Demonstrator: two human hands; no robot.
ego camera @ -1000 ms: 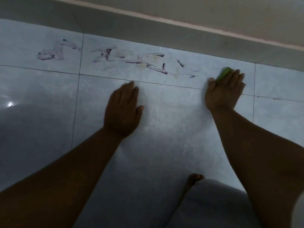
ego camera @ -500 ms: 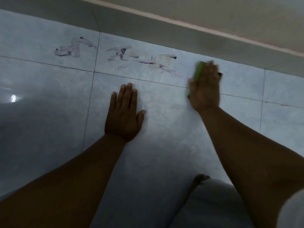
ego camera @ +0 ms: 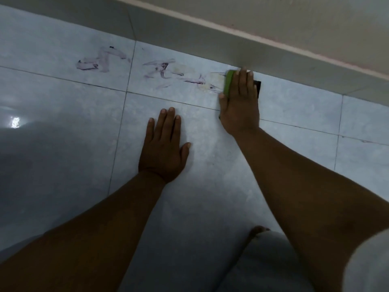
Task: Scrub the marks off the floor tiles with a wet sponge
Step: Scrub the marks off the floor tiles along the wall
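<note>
Smeared purple and dark marks point(ego camera: 168, 72) run across the pale blue floor tiles point(ego camera: 294, 106) near the wall. A second patch of marks point(ego camera: 101, 62) lies on the tile further left. My right hand point(ego camera: 240, 106) presses flat on a green sponge point(ego camera: 228, 82), whose green edge shows left of my fingers and whose dark corner shows on their right. The sponge sits at the right end of the marks, close to the skirting. My left hand point(ego camera: 164, 146) rests flat on the tile nearer to me, fingers apart, holding nothing.
A grey skirting point(ego camera: 189, 36) and a beige wall point(ego camera: 294, 24) bound the floor at the top. My knee in grey cloth point(ego camera: 273, 264) and a bare toe point(ego camera: 257, 229) are at the bottom. A light glare point(ego camera: 14, 121) shows on the left tile.
My right hand has slid the sponge leftwards along the tile onto the right end of the marks; the marks there look fainter. My left hand stayed planted.
</note>
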